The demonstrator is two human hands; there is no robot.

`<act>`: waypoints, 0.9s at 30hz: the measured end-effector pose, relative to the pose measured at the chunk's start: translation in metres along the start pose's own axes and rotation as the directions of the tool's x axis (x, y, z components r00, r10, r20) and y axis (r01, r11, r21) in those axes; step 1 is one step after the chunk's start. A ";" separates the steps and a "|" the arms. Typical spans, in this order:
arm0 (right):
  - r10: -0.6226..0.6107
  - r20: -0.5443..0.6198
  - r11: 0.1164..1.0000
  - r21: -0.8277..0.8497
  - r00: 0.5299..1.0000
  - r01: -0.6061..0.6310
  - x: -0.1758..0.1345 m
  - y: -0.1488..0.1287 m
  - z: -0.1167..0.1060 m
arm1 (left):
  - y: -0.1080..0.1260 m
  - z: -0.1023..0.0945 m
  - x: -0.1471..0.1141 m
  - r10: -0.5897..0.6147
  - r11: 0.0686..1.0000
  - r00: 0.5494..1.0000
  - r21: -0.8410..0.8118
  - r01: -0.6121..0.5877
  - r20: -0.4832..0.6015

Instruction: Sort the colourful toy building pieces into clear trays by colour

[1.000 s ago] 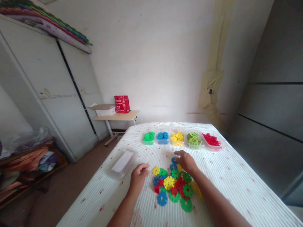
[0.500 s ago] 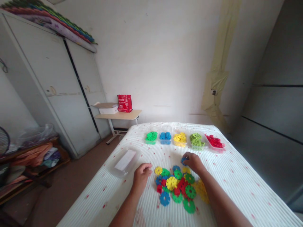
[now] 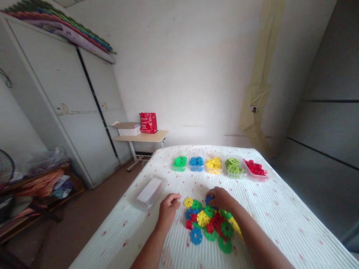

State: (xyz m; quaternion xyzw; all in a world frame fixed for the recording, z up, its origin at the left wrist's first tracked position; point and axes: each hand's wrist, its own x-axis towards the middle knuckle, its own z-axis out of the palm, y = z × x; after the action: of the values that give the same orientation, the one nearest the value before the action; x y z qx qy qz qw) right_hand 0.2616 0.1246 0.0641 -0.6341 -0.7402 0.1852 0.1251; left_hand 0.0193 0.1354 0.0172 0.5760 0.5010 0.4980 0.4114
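Observation:
A mixed pile of plastic snowflake discs, such as a yellow disc (image 3: 203, 218), a blue disc (image 3: 196, 236) and a green disc (image 3: 227, 229), lies on the table with red blocks (image 3: 194, 217) among them. My right hand (image 3: 221, 198) reaches over the pile's far edge, fingers pinched at a blue snowflake disc (image 3: 209, 199); part of that disc is hidden. Just left of the pile, my left hand (image 3: 169, 204) rests on its side, fingers loosely curled and apart, nothing visible in it.
Along the back stand clear tubs of green discs (image 3: 179, 163), blue discs (image 3: 196, 162), yellow discs (image 3: 213, 163), light-green pieces (image 3: 233, 166) and red pieces (image 3: 255, 168). A clear plastic lid (image 3: 148, 191) with a white label lies left of my left hand.
My right hand has moved left and slightly nearer with a blue snowflake disc, from beyond the pile to over its far edge. My left hand has stayed put.

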 end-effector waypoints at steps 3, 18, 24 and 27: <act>0.024 -0.023 0.997 -0.067 0.999 -0.026 -0.001 -0.002 0.001 | 0.001 0.001 0.000 -0.002 1.000 1.000 0.003 0.002 -0.002; 0.102 0.091 0.938 0.323 0.991 -0.127 0.021 -0.026 -0.028 | 0.002 0.004 -0.002 -0.021 1.000 0.999 -0.006 0.021 -0.039; 0.234 -0.258 0.921 0.367 0.937 -0.129 0.083 -0.036 -0.064 | 0.008 0.003 -0.002 -0.036 0.999 0.998 -0.020 0.035 -0.044; 0.272 -0.389 0.928 0.349 0.880 -0.133 0.093 -0.035 -0.070 | 0.009 0.003 -0.002 -0.038 0.999 0.998 -0.028 0.037 -0.049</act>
State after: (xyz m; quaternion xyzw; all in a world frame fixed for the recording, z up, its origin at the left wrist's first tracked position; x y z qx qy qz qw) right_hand 0.2445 0.2197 0.1381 -0.7061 -0.5841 0.1674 0.3636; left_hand 0.0241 0.1324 0.0252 0.5482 0.5150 0.5112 0.4158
